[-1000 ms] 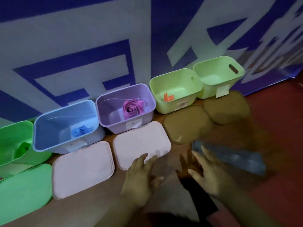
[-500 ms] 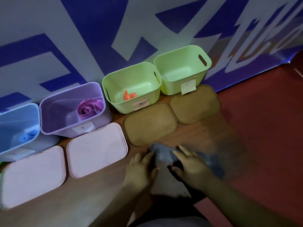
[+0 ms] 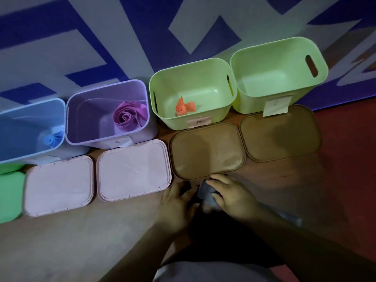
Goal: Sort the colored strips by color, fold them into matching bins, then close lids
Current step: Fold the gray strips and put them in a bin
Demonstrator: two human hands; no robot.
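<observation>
Bins: 5 – blue bin (image 3: 24,123), purple bin (image 3: 91,110), two light-green bins (image 3: 193,78) (image 3: 270,64), green bin (image 3: 10,168) clipped at left edge.
Lids: 5 – green lid (image 3: 9,196), two pink lids (image 3: 59,186) (image 3: 134,169), two brown lids (image 3: 207,151) (image 3: 280,133).
Strips: 4 – blue strip (image 3: 51,139), purple strip (image 3: 128,117), orange strip (image 3: 184,107), grey strip (image 3: 205,192).
Paper labels (image 3: 122,142) (image 3: 199,121) (image 3: 275,105) clearly visible: 3.

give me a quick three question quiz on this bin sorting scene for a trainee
1. Multiple choice: what colour is the roll in the left light green bin? A purple, B orange, C blue.
2. True or false: the rightmost green bin holds a rolled strip.
3. Fill in: the right hand pinches a ___ strip just in front of a brown lid, with the left hand beside it.

Key: 1 B, the orange roll. 2 false, nothing shows inside it. 3 grey.
</observation>
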